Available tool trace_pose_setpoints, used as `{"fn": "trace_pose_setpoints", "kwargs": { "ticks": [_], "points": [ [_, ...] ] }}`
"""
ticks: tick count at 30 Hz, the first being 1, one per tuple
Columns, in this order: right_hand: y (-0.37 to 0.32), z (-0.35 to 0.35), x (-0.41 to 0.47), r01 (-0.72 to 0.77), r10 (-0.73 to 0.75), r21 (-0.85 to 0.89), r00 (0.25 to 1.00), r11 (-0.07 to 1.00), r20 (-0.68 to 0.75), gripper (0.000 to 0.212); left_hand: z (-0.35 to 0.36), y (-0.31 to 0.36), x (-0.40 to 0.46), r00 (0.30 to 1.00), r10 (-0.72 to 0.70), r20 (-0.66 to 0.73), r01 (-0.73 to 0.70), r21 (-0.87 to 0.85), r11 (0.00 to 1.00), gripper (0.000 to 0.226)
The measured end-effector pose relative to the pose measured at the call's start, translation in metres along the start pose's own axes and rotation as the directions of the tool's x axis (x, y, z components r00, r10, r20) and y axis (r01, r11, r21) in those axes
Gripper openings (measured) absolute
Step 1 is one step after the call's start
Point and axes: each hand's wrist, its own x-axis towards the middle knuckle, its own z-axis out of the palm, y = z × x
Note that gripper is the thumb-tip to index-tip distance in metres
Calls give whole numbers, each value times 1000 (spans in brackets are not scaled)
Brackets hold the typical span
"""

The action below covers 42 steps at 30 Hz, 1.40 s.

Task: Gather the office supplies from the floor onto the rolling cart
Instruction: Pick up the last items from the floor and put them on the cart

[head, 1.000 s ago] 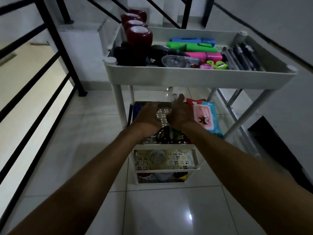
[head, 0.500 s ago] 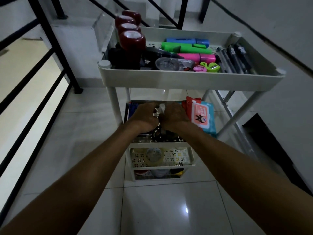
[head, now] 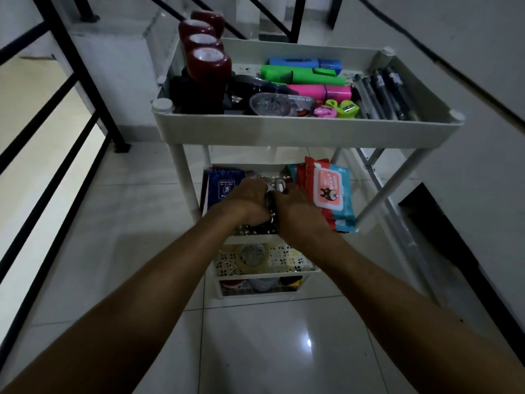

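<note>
Standing on glossy tile floor (head: 85,237), cart (head: 306,132) sat between railing (head: 71,81) and wall; your left hand (head: 247,200) and right hand (head: 298,211) met on middle shelf, grips unclear.

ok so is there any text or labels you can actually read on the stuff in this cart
Nothing reads clearly.
Blue notebook, middle shelf: white print on the cover, too small and blurred to read.
Wet wipes pack: cartoon figure on its pink flap, lettering too blurred.
Clear tape dispenser, top tray: a printed strip, unreadable.
Black pens, top tray: pale markings, illegible.
</note>
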Motion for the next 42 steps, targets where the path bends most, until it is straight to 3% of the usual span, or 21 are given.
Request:
{"fn": "trace_pose_setpoints", "kwargs": {
  "ticks": [4, 7, 11, 15, 17, 21, 26, 29, 34, 42],
  "points": [
    [-6, -7, 12, -68, 78, -82, 989, 994, 126, 31, 0, -1, -3, 999, 7, 52, -10, 57, 998, 47],
    [-10, -10, 22, -115, 126, -82, 981, 990, 145, 30, 5, 0, -3, 1000, 23, -4, -23, 17, 1000, 46],
    [-10, -13, 20, -115, 132, -135, 983, 984, 128, 27, 4, -1, -3, 1000, 15, 5, -15, -54, 998, 65],
    [-5, -13, 13, -106, 122, -143, 986, 984, 110, 29, 3, 1, -9, 1000, 23, 14, -22, -86, 996, 44],
    [-3, -10, 8, -128, 137, -116, 988, 985, 69, 35, 1, 3, -19, 999, 36, -12, -37, -123, 992, 45],
    [2, -3, -6, -132, 135, 34, 984, 991, -118, 27, -2, 6, -43, 978, 146, -148, -175, -208, 962, 48],
    [6, -23, -34, 59, 26, 261, 950, 964, -311, 45, -12, 16, -73, 910, 224, -348, -327, -271, 906, 36],
    [8, -38, -60, 78, 44, 367, 949, 927, -313, 53, -14, 25, -94, 881, 181, -437, -333, -301, 893, 40],
    [9, -62, -92, 152, -20, 382, 945, 912, -327, 58, -17, 27, -129, 831, 54, -554, -276, -326, 904, 57],
    [17, -81, -101, 159, 47, 499, 926, 852, -374, 57, -21, 32, -145, 820, 1, -572, -247, -351, 903, 57]
  ]
}}
